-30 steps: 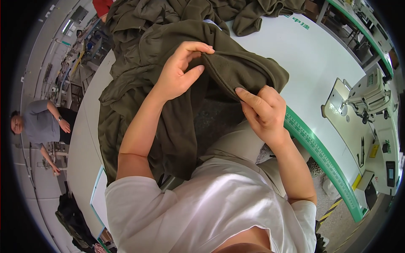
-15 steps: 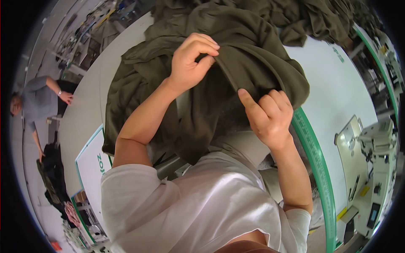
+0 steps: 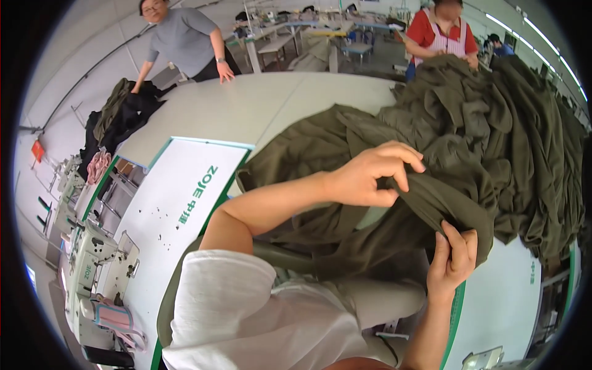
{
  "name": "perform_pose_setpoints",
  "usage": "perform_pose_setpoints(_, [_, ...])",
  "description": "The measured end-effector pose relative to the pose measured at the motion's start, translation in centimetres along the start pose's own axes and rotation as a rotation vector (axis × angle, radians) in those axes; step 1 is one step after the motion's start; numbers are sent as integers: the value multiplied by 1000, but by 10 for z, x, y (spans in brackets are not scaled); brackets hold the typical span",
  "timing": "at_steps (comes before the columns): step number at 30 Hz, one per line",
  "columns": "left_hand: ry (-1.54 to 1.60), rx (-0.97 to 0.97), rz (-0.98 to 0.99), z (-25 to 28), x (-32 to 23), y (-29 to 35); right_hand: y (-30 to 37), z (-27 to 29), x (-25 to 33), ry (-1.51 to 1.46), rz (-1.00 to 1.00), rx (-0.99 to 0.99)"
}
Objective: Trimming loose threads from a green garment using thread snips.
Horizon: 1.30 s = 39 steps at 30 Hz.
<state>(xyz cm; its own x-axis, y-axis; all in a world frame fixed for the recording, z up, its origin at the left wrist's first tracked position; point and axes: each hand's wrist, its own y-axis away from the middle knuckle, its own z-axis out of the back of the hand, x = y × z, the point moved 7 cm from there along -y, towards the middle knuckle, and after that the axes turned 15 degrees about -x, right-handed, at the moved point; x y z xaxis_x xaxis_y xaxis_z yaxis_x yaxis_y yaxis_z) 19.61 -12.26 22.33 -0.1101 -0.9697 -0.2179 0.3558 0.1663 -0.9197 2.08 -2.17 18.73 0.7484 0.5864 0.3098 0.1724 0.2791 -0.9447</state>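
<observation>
A large piece of olive-green cloth point(image 3: 351, 240) hangs in loose folds over the table edge and my lap. Its garment kind does not show. My left hand point(image 3: 373, 176) is closed on a folded edge of it, thumb and fingers pinching from above. Lower down and to the right, my right hand point(image 3: 455, 256) pinches the same edge between thumb and fingertips. The stretch of edge between both hands is drawn fairly straight.
A heap of the same cloth point(image 3: 536, 154) fills the right side. A sewing machine point(image 3: 89, 265) stands left on a white, green-edged table point(image 3: 157, 209). Across the pale tabletop point(image 3: 246, 102) one person point(image 3: 185, 40) touches dark cloth point(image 3: 132, 120); another person point(image 3: 441, 37) stands behind the heap.
The view has swung, bringing the left sewing machine and far side of the room into sight. My right forefinger, stretched along the edge before, is now bent into a pinch.
</observation>
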Motion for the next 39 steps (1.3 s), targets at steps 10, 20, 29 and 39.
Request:
perform_pose_setpoints(10, [-124, -132, 594, 100, 17, -5, -56, -101, 20, -492, -373, 259])
perform_pose_setpoints(20, [197, -516, 776, 195, 111, 33, -5, -261, 16, -1189, -1316, 526])
perform_pose_setpoints(29, [309, -490, 1068, 172, 235, 155, 74, -326, -43, -966, -1452, 710])
perform_pose_setpoints(39, [501, -705, 1328, 151, 274, 207, 92, -359, -48, -735, -1411, 919])
